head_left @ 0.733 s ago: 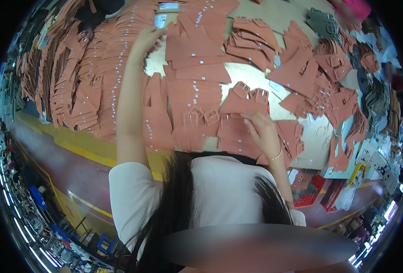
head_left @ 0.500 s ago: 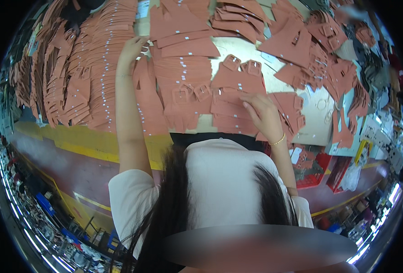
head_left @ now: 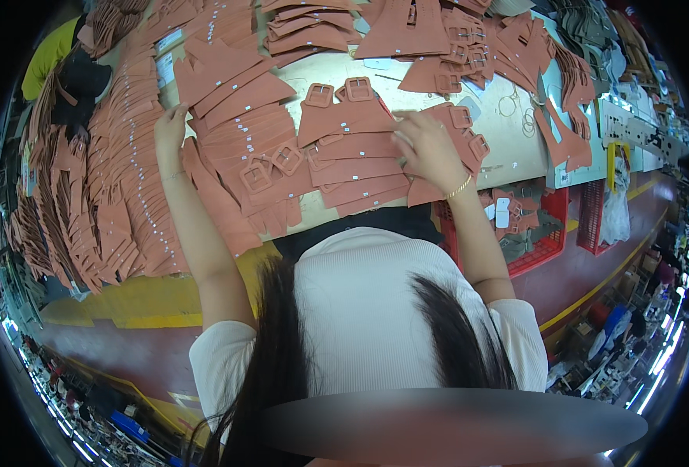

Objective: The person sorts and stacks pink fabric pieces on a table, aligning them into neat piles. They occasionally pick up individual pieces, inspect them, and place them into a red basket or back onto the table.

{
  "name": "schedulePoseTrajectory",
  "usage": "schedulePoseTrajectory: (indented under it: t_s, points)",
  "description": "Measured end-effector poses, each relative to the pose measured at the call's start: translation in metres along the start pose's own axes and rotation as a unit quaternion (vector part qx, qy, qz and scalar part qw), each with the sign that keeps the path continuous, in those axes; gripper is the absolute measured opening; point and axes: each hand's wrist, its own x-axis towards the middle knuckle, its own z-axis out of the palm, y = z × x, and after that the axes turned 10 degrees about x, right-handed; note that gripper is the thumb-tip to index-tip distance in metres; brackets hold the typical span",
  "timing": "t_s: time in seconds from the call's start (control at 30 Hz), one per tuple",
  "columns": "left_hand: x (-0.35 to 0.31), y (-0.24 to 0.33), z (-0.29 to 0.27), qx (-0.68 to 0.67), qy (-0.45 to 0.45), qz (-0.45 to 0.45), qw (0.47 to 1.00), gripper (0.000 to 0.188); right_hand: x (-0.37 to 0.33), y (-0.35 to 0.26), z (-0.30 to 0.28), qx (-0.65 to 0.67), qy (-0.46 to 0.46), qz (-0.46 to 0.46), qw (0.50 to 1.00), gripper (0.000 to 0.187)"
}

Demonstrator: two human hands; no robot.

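Note:
Reddish-brown flat cut pieces with small white labels lie in overlapping rows on the table. My left hand [head_left: 171, 131] reaches to the left edge of a fanned stack of wide pieces [head_left: 239, 97]. Its fingertips are drawn together there, and what they hold, if anything, is hidden. My right hand [head_left: 430, 152], with a gold bracelet, hovers at or touches the right end of a front stack of labelled pieces [head_left: 360, 167]. Its fingers are partly spread and slightly blurred. Behind that stack lies a piece with two covered buckles [head_left: 344, 117]. More buckled pieces [head_left: 270, 175] rest between my hands.
A long overlapped row of pieces [head_left: 130, 148] runs along the left. Another person's arm in dark clothing [head_left: 80, 86] is at the far left. A red crate [head_left: 543, 253] with pieces stands by the table's right front. Cord loops [head_left: 515, 113] lie on the pale tabletop [head_left: 508, 144].
The view has turned, so the table's contents sit differently in the picture. My left hand's fingers have drawn closer together; my right hand stays by the front stack, its fingers shifting.

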Motion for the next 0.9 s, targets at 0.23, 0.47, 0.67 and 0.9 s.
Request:
schedulePoseTrajectory:
  t_s: [0.23, 0.47, 0.67, 0.9]
  points:
    - [-0.013, 0.024, -0.005, -0.142, -0.003, 0.006, 0.99, 0.033, 0.087, 0.088, 0.01, -0.144, 0.067, -0.005, 0.987, 0.029]
    - [-0.017, 0.029, 0.014, -0.249, -0.036, -0.031, 0.967, 0.022, 0.133, 0.122, 0.014, -0.212, 0.018, -0.013, 0.977, 0.041]
    - [-0.018, 0.029, 0.011, -0.03, 0.002, -0.017, 0.999, 0.029, 0.135, 0.134, 0.009, -0.164, -0.017, 0.006, 0.986, 0.043]
    - [-0.044, 0.028, 0.017, 0.103, 0.006, -0.031, 0.994, 0.041, 0.135, 0.134, 0.012, -0.159, -0.01, 0.015, 0.987, 0.036]
